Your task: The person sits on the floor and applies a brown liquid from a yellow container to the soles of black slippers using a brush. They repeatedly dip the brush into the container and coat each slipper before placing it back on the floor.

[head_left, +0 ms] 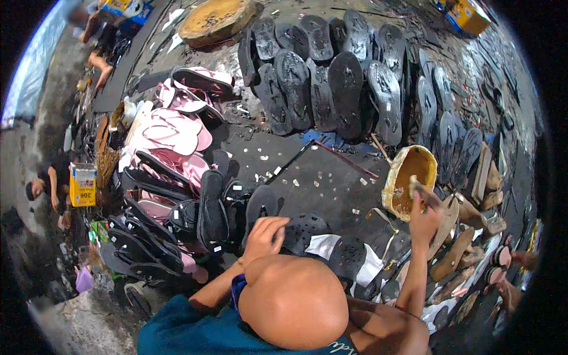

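Observation:
My left hand (264, 238) is closed round the lower end of a black sandal sole (261, 201), just beyond my knee. Most of the grip is hidden behind the back of the hand. On the right, my right hand (427, 214) pinches a short pale-tipped brush (413, 183) over a yellow, glue-smeared tub (390, 198). Amber-brown glue coats the tub's inside. Beside my left hand lie a black perforated clog-like shoe (306, 232) and a piece of white paper (323, 245). Black sandals (211, 207) lie to its left.
Pink-and-white sandals (168, 131) are heaped at the left. Rows of dark soles (346, 92) stand at the far side, near a round wooden block (214, 21). Wooden shoe lasts (452, 260) lie at the right. Other people (44, 183) sit at the far left.

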The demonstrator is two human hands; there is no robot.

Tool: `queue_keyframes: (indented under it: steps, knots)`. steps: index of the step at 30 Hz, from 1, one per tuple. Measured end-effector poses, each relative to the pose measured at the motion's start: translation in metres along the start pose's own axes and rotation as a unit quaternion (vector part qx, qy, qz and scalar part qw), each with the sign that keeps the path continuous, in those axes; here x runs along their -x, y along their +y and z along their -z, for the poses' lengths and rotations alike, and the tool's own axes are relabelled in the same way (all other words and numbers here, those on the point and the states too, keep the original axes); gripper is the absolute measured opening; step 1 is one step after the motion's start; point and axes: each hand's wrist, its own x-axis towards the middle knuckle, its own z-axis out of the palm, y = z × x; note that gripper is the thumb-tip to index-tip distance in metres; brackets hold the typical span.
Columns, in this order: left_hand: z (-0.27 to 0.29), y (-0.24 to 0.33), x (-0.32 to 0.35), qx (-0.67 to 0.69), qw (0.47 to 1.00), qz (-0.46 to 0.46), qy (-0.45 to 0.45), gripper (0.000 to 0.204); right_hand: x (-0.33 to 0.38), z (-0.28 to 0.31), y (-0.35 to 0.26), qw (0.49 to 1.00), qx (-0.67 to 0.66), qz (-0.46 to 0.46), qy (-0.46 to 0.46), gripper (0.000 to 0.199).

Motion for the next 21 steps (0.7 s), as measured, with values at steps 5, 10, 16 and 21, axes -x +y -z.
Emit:
queue_keyframes:
  steps: [5,10,16,21]
  knots:
    - [0.008,-0.021,0.021,-0.189,0.97,0.138,0.07,0.074,-0.001,0.024,-0.01,0.974,-0.144,-0.072,0.16,0.031]
    - [-0.01,-0.063,0.003,-0.239,0.95,0.199,0.038,0.077,0.022,0.045,0.004,0.992,-0.012,-0.098,-0.074,0.041]
    - [0.005,-0.104,-0.016,-0.145,0.962,0.217,-0.08,0.081,0.042,0.041,0.004,0.99,-0.054,-0.121,-0.057,0.038]
    - [-0.001,-0.067,-0.042,-0.055,0.991,0.075,-0.099,0.064,0.04,0.041,0.0,0.99,-0.054,-0.105,-0.071,0.038]
